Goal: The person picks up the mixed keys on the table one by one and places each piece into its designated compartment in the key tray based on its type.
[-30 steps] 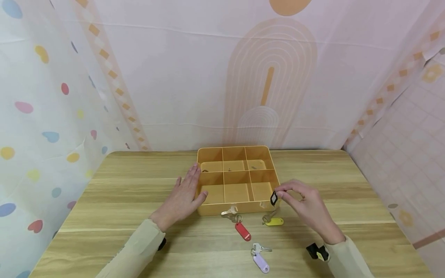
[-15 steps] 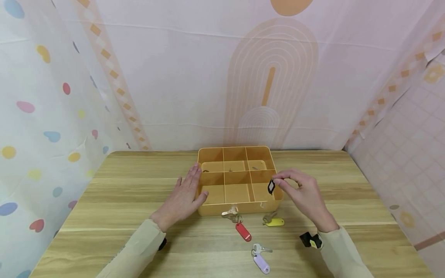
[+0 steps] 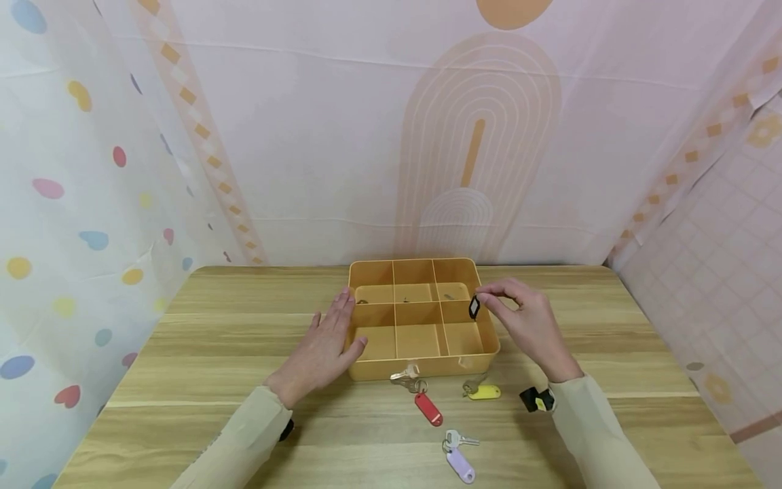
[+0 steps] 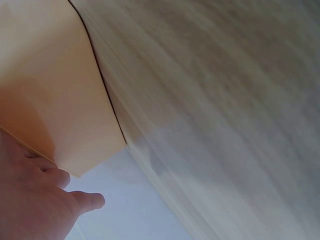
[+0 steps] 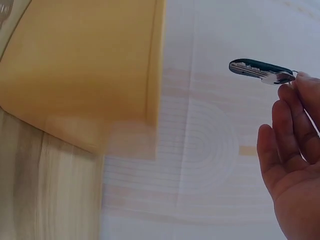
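Observation:
In the head view, my right hand (image 3: 530,329) pinches the ring of a key with a black tag (image 3: 474,308), which hangs over the right side of an orange divided box (image 3: 373,370). The right wrist view shows the key (image 5: 255,71) lying along its dark tag, thumb and finger at the ring. My left hand (image 3: 319,353) rests on the box's left wall with fingers extended. Small metal items, partly hidden, lie in the box's back compartments. In front of it are keys with a red tag (image 3: 429,409), a yellow tag (image 3: 485,392) and a lilac tag (image 3: 461,466).
The box stands near the back of a wood-grain table (image 3: 244,326), close to a patterned cloth backdrop (image 3: 318,156). Patterned cloth also hangs at the left and right sides. A black device (image 3: 537,399) sits at my right wrist.
My right hand has carried the black-tagged key up and away from me, from the box's front right corner to above its right side. My left hand has stayed in place.

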A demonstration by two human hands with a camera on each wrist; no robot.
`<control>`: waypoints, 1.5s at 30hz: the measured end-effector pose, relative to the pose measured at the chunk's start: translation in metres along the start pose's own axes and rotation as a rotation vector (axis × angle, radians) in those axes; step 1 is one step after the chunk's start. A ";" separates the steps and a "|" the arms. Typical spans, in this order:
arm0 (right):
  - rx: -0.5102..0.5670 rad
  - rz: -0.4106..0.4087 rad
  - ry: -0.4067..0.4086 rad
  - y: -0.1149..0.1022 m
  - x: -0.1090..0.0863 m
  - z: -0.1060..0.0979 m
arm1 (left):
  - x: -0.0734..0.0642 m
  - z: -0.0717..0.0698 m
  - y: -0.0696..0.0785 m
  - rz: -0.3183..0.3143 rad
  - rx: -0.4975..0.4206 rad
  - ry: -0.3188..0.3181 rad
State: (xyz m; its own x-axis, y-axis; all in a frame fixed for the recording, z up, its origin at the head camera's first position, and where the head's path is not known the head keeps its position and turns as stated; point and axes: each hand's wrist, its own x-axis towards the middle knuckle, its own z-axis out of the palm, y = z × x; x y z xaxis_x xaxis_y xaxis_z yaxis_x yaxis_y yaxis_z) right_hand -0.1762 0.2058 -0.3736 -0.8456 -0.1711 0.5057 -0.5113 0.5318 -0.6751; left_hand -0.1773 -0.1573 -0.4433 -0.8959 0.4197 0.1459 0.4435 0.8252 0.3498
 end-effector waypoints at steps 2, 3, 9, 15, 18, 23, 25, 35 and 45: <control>0.001 -0.007 0.004 0.004 0.004 0.002 | 0.000 0.000 0.001 0.000 0.000 0.000; -0.001 -0.012 0.008 0.004 0.006 0.002 | -0.001 -0.001 0.001 0.000 -0.003 0.000; -0.019 0.003 0.028 0.008 0.019 0.004 | 0.000 -0.001 0.001 0.002 -0.007 -0.004; -0.046 0.057 -0.002 0.015 0.032 0.005 | 0.000 -0.001 0.002 0.008 -0.003 -0.009; -0.045 0.079 -0.021 0.019 0.038 0.007 | 0.001 -0.001 0.002 0.011 -0.003 -0.005; -0.032 0.112 -0.043 0.029 0.046 0.011 | 0.002 0.000 0.001 0.011 -0.003 0.001; -0.019 0.128 -0.049 0.033 0.048 0.013 | 0.002 0.000 0.001 0.011 -0.003 0.000; 0.014 0.209 -0.071 0.055 0.049 0.023 | 0.001 0.000 0.002 0.009 -0.012 -0.008; 0.001 0.168 -0.135 0.066 0.052 0.029 | 0.001 -0.001 0.003 0.010 -0.011 -0.005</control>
State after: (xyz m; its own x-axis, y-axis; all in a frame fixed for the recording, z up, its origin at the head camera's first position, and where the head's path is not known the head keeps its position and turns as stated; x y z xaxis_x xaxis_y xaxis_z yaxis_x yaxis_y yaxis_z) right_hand -0.2581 0.2081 -0.4070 -0.9318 -0.1894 0.3098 -0.3616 0.5610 -0.7446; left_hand -0.1767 -0.1554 -0.4410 -0.8911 0.4301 0.1448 0.4524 0.8166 0.3584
